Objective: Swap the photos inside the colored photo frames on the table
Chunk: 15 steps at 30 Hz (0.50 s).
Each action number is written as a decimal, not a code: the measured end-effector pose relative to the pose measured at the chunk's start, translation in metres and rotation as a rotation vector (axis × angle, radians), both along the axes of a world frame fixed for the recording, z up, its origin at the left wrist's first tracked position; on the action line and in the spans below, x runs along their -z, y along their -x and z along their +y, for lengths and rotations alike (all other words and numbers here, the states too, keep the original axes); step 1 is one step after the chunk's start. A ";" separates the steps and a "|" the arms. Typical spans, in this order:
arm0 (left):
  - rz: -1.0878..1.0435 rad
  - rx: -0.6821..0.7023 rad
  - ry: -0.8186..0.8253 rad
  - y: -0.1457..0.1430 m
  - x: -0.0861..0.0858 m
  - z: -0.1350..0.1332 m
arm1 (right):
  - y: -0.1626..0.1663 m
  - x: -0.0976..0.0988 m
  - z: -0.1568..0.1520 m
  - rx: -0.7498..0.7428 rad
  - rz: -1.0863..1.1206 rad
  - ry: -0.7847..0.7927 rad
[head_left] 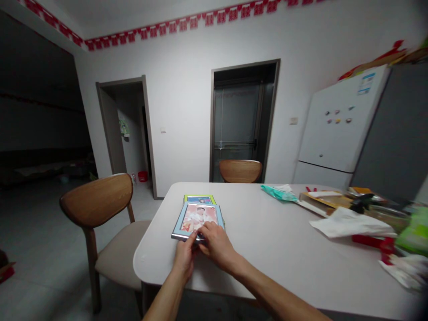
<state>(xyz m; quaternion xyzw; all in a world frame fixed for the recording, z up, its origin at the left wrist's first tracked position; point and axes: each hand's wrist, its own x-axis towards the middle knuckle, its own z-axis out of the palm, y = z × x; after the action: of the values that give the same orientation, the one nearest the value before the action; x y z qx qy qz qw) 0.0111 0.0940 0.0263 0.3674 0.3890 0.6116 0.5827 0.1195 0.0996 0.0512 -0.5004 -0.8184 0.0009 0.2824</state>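
Observation:
A light blue picture frame (197, 214) with a photo in it lies flat on the white table (267, 240), near the table's left end. Both hands meet at its near edge. My left hand (185, 257) pinches the frame's front edge with its fingertips. My right hand (217, 243) rests on the same edge beside it, fingers curled over the frame's near right corner. A second flat item with a green border (199, 199) lies just beyond the frame, partly covered by it.
A wooden chair (100, 209) stands at the table's left, another (240, 170) at the far end. Papers, a white bag (351, 221), a teal bag (277, 192) and assorted clutter fill the table's right side. A white fridge (337, 133) stands behind on the right.

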 end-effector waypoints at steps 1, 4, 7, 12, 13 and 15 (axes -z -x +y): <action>-0.005 -0.026 -0.036 -0.002 -0.003 -0.006 | -0.002 -0.003 -0.009 -0.032 0.060 0.014; 0.057 -0.115 -0.116 -0.004 -0.018 -0.030 | -0.014 -0.017 -0.027 -0.064 0.412 0.127; 0.440 -0.180 -0.310 -0.004 -0.030 -0.062 | -0.028 -0.034 -0.042 0.001 0.881 0.338; 1.063 -0.085 -1.009 -0.001 -0.014 -0.105 | -0.043 -0.041 -0.077 -0.091 1.413 0.634; 1.148 -0.098 -1.095 0.000 -0.006 -0.110 | -0.046 -0.038 -0.082 -0.110 1.466 0.679; 1.306 -0.170 -1.135 0.001 0.013 -0.116 | -0.050 -0.027 -0.088 -0.133 1.521 0.751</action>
<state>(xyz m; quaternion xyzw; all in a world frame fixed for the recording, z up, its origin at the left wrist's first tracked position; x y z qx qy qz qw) 0.0097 -0.0217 0.0137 0.8497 0.3079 0.4213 -0.0760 0.1694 0.0113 0.0786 -0.3752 -0.3789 0.6251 0.5700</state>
